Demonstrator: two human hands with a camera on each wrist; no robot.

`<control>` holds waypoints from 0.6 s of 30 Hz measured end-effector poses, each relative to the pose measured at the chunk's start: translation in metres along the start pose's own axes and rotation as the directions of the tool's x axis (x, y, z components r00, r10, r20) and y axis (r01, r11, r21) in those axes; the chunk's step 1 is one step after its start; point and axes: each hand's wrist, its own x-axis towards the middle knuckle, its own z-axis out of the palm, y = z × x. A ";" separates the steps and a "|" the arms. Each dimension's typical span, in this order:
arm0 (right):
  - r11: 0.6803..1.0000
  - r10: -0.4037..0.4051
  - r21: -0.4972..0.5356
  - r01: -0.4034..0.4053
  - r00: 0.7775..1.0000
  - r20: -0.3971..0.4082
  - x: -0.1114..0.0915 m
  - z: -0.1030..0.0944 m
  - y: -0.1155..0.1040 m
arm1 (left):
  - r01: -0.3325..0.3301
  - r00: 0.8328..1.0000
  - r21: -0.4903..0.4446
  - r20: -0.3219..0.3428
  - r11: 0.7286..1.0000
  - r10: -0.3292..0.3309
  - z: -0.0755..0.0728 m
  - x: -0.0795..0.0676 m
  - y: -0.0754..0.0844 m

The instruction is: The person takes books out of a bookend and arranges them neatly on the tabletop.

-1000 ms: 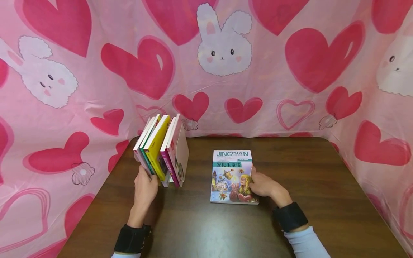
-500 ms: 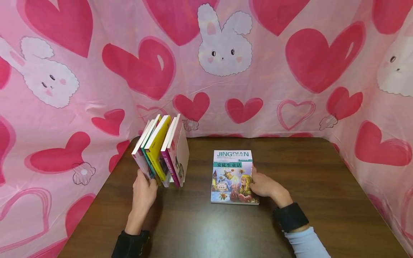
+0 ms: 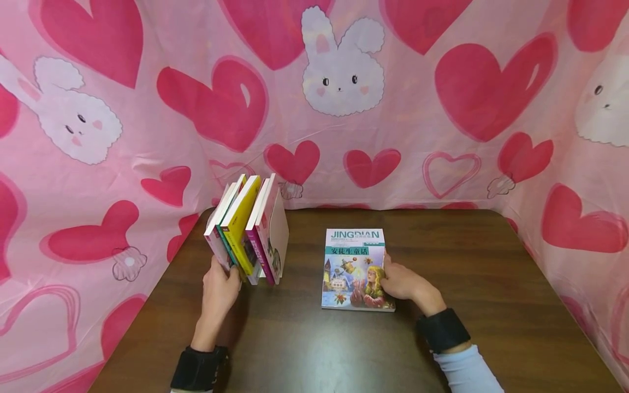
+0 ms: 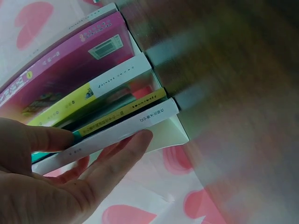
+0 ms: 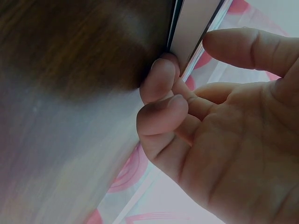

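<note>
In the head view my left hand point(image 3: 221, 289) is at the front left of an upright row of books. Its thumb presses by a thin teal-and-yellow spine point(image 4: 120, 112), and its fingers lie along the outer side of the white-spined end book point(image 4: 154, 115), so it pinches that book. Alongside stand a yellow book point(image 3: 241, 218) and a magenta-spined book point(image 3: 259, 255). My right hand point(image 3: 405, 281) grips the right edge of a paperback storybook point(image 3: 351, 273) lying flat, cover up. Its thumb is at the cover, and curled fingertips point(image 5: 161, 79) show at the lower edge.
A pale bookend point(image 3: 281, 240) stands at the right of the row, and a pale panel point(image 4: 170, 133) shows beyond its left end. The brown wooden table point(image 3: 314, 349) meets a pink curtain point(image 3: 413, 131) with hearts and rabbits at the back and sides.
The end book and my left hand moved slightly outward and toward me, then came back toward the row. My right hand and the flat storybook have stayed put.
</note>
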 end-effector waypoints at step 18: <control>1.000 0.024 0.008 -0.024 1.000 0.015 -0.001 0.000 -0.002 | 0.010 0.999 0.020 -0.041 1.000 -0.009 -0.004 -0.020 0.000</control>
